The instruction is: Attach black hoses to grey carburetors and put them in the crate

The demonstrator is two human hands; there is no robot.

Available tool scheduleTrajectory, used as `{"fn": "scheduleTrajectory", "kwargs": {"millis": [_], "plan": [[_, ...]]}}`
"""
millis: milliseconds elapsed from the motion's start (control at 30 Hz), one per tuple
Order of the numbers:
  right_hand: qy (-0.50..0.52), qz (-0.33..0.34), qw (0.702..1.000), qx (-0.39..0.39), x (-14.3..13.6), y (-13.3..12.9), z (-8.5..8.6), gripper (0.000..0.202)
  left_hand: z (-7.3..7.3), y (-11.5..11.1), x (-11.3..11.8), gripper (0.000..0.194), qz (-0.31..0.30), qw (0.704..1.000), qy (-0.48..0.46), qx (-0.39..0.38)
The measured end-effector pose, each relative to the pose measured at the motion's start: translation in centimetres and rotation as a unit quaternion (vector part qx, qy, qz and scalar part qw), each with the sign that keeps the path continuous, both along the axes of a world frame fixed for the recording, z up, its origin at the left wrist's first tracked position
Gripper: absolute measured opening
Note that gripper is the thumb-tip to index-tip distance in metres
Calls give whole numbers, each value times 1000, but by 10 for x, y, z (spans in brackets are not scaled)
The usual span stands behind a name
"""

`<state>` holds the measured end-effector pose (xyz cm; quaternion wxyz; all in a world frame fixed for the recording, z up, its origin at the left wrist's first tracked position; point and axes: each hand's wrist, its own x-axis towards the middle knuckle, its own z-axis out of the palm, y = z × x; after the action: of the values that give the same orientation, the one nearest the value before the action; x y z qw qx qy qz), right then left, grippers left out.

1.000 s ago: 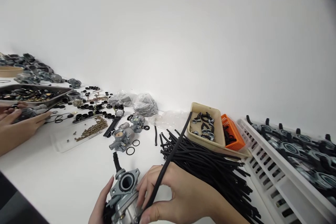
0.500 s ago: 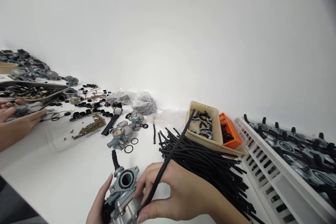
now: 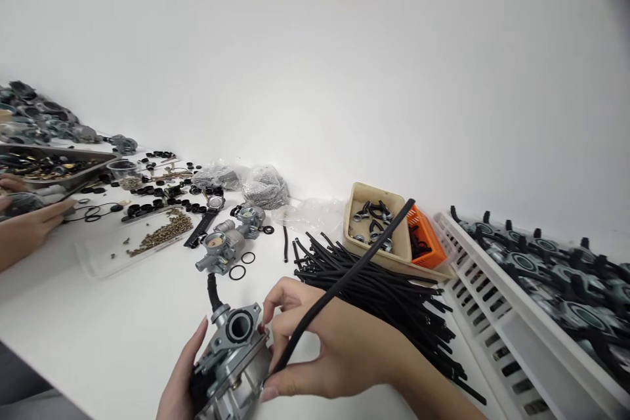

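A metal carburetor (image 3: 236, 357) with a black rubber-capped cable fitting at its top is at the bottom of the head view. My left hand (image 3: 181, 374) wraps round its left side, most of the fingers hidden behind it. My right hand (image 3: 325, 341) pinches the lower end of a black rubber hose (image 3: 339, 285) against the carburetor's right side. The hose slants up and right across my hand. Whether its end sits on a fitting is hidden by my thumb and fingers. Past the carburetor lie another carburetor (image 3: 220, 251) and two black O-rings (image 3: 237, 272).
Many black hoses (image 3: 388, 305) lie piled at right. Behind them stand a beige bin (image 3: 352, 193) and an orange basket (image 3: 433, 252). A white crate (image 3: 516, 335) holds carburetors. At left are a clear tray (image 3: 98, 262) of brass parts, a wristwatch (image 3: 204, 223) and another person's hand (image 3: 34, 230).
The hose's free upper end has swung right, over the beige bin. My right hand still pinches its lower end at the carburetor. The whole view has shifted slightly.
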<state>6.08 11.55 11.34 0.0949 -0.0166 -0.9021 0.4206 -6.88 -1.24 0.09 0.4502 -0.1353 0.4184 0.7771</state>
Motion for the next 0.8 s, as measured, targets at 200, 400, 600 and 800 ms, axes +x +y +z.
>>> {"fn": "scheduleTrajectory", "kwargs": {"millis": [200, 400, 600, 800], "plan": [[-3, 19, 994, -104, -3, 11, -7, 24, -4, -1, -3, 64, -5, 1000, -6, 3], [-5, 22, 981, -192, -7, 15, -17, 31, -9, -3, -6, 57, -1, 1000, -11, 3], [-18, 26, 981, -192, -5, 14, -17, 33, -11, -2, -5, 53, 3, 1000, -13, 2], [-3, 56, 986, -156, -5, 16, -13, 34, -13, -2, -4, 51, 3, 1000, -19, 4]]}}
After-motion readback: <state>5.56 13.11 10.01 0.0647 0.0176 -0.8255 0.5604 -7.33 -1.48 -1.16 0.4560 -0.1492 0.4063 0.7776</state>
